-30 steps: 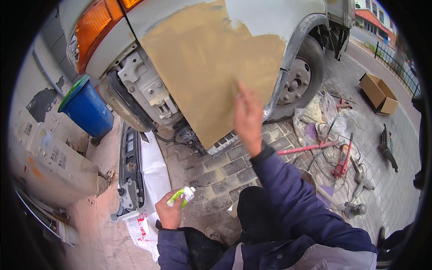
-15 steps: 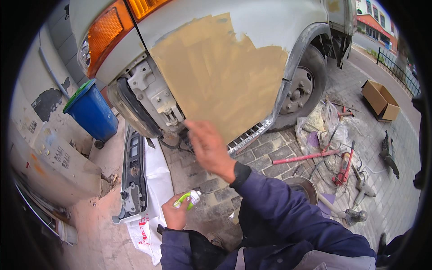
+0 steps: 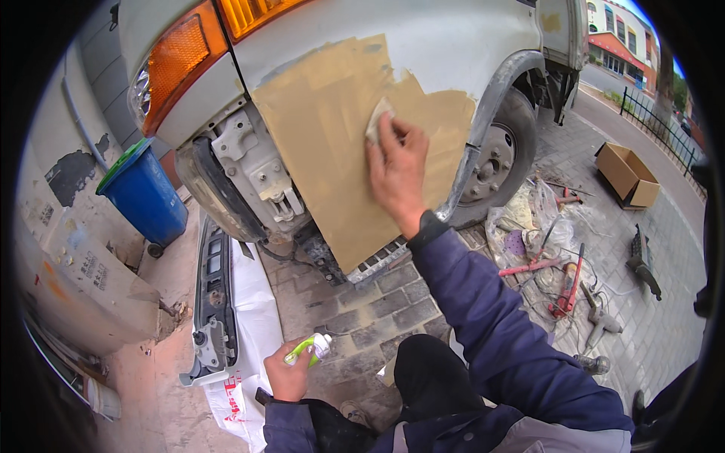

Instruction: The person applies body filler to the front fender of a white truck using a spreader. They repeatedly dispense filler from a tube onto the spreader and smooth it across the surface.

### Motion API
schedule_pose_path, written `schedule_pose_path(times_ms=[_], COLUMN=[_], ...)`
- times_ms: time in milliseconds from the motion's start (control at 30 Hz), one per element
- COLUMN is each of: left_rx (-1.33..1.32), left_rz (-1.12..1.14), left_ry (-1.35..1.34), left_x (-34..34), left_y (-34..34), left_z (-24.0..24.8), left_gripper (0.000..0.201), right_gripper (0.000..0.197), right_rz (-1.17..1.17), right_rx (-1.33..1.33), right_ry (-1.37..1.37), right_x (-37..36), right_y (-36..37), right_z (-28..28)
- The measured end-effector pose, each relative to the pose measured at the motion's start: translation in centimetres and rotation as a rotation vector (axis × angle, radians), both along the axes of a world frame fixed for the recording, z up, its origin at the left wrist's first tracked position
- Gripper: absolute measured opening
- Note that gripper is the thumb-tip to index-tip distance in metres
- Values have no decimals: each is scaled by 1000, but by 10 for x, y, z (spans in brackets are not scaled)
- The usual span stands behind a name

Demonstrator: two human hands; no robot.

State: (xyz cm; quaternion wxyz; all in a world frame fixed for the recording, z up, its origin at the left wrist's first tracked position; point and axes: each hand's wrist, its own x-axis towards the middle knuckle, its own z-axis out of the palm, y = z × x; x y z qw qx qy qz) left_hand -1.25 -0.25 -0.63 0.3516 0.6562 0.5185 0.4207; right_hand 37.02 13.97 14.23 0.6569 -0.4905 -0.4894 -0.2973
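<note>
My right hand reaches up to the tan coated patch on the vehicle's pale front corner panel. Its fingers press a small pale flat pad against the coating; whether it is cloth or sandpaper I cannot tell. Low at the left, my left hand is closed around a small white and green bottle, held tilted with its white top toward the right. That hand is well away from the panel.
Beside my left hand lies a detached bumper on a white sheet. A blue bin stands at the left. Right of the wheel are a red jack, a heat gun-shaped tool, cables, plastic bags and a cardboard box.
My right hand has risen from below the panel's lower left corner onto the tan patch, and the pale pad now shows in it. My left hand stays low with the bottle.
</note>
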Motion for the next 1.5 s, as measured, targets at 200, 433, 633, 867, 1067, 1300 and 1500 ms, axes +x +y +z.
schedule_pose_path(times_ms=[200,433,633,867,1067,1300,1500], left_rx=[-7,-9,-12,-39,0,35,11], left_rz=[-33,-18,-20,-41,-15,-36,-65], left_ry=[-8,24,12,7,36,38,26], left_x=[3,1,5,11,1,5,13], left_y=[8,2,9,19,3,6,9], left_z=[-7,-1,-5,-16,-1,-3,-9], left_gripper=[24,24,24,26,26,25,25], right_gripper=[49,37,44,55,36,56,52], right_rz=[280,232,203,568,120,31,427], right_rx=[-99,-7,26,-128,87,131,32], right_ry=[-138,391,78,-147,111,-112,-216], right_x=[-5,86,2,-53,58,-20,-39], right_y=[-45,-12,-12,-52,-15,2,-33], right_z=[-36,30,10,-13,61,38,11])
